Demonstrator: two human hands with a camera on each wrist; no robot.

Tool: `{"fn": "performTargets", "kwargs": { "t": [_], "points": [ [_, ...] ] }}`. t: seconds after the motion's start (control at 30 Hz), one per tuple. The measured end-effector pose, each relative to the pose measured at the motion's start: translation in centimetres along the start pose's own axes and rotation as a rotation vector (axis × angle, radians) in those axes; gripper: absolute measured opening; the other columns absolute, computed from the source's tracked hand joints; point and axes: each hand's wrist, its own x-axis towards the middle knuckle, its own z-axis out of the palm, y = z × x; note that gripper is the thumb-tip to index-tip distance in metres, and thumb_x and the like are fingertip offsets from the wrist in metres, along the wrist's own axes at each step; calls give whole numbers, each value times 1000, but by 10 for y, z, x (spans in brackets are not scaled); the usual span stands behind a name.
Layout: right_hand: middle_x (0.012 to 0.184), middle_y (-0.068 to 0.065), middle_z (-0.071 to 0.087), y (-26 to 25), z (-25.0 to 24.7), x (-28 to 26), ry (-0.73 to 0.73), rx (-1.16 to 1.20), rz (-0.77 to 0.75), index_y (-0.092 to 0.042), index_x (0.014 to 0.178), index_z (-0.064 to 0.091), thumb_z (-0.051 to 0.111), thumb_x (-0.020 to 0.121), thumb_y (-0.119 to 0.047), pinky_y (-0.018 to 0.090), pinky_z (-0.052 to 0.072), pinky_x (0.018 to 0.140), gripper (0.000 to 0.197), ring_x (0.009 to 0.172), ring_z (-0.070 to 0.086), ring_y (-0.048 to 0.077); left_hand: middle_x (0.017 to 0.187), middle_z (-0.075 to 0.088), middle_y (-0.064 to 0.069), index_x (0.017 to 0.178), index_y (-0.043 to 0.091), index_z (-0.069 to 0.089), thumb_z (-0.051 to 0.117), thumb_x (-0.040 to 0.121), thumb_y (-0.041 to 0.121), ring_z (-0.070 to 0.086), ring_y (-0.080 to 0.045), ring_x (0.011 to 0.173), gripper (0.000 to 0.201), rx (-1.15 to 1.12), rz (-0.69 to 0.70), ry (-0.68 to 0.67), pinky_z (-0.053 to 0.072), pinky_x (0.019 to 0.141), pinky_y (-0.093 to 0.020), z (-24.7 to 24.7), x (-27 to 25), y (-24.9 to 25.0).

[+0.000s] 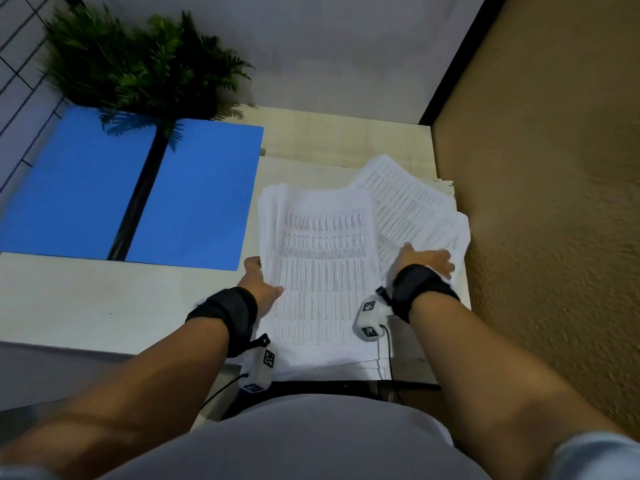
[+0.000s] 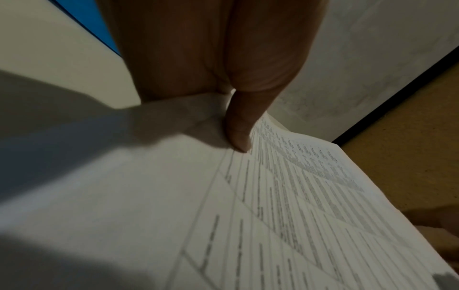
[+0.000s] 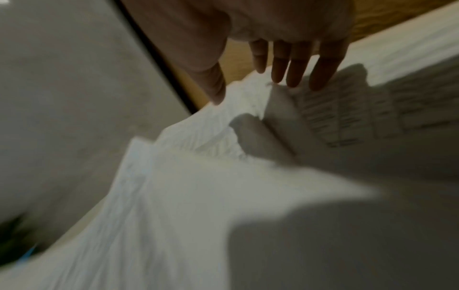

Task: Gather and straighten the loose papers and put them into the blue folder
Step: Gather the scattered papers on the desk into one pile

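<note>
2 blue halves of the open blue folder lie flat at the left of the pale table, split by a dark spine, with a green fern-like plant at its far edge, some fronds hanging over the cover. Just right of the folder, apart from it, sits the main stack of papers, printed with dense tables, its near edge reaching the table's front edge.

The left hand grips the stack's left edge: in the left wrist view the thumb presses down on the top sheet beside the printed columns, while the other fingers are hidden under the paper. Black straps with small white tagged cameras sit on both wrists.

Further right, several more sheets fan out at an angle from under the main stack, toward the brown textured wall. The right hand rests on these fanned sheets with its fingers straight and slightly spread, tips touching the paper, as the right wrist view shows; nothing is pinched there. That view is blurred, and the sheet edges below the hand look rumpled and uneven.
</note>
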Motion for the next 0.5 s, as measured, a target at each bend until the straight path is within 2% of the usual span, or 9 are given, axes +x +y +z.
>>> {"fn": "performTargets", "kwargs": {
  "t": [0.03,0.1,0.17,0.23,0.27,0.3,0.4,0.5],
  "points": [
    [141,15,41,4,-5,12,-12,64,78,-7,139,34,66,79,-51,44,39,103,82,126,45,34,131,52,-12,147,12,12,63,89,11,54,-32,118,77,19,2,6,44,98,-36,1,1,0],
    [139,14,47,10,-5,28,-147,267,86,-6,139,37,71,78,-48,40,42,100,82,124,50,34,131,52,-12,147,12,14,63,90,11,54,-31,117,74,62,10,13,43,95,-35,4,1,2],
    [129,13,59,13,0,37,-270,428,9,-5,130,51,76,78,-35,38,47,96,66,112,59,32,133,51,-13,144,10,18,62,90,12,53,-28,111,70,64,13,-1,44,95,-35,7,4,2],
    [110,8,69,15,5,37,-250,566,-50,-10,112,63,80,74,-21,39,51,95,42,95,64,27,134,50,-13,142,8,22,61,91,14,49,-24,103,64,74,10,6,43,90,-32,10,7,3],
    [104,5,70,15,7,37,-219,571,-75,-11,108,65,80,74,-19,41,52,95,38,94,65,26,133,50,-14,141,6,24,60,92,16,49,-23,102,61,78,18,19,42,88,-31,11,5,4],
    [106,4,69,16,7,37,-198,525,-108,-9,111,65,78,75,-22,42,51,97,40,99,65,27,133,50,-15,140,5,26,59,93,19,50,-24,103,59,76,29,31,42,87,-31,13,6,4],
    [129,8,61,17,1,40,-163,279,-248,-8,130,57,66,87,-26,35,46,102,48,114,59,29,132,51,-14,134,2,36,55,95,22,53,-32,117,48,73,12,61,43,94,-33,19,6,5],
    [133,9,58,21,-7,44,-90,180,-366,-10,135,52,56,93,-25,36,43,104,45,120,55,30,129,53,-18,128,-1,42,54,95,18,54,-35,117,39,25,-11,93,44,100,-39,23,8,7]
  ]
}}
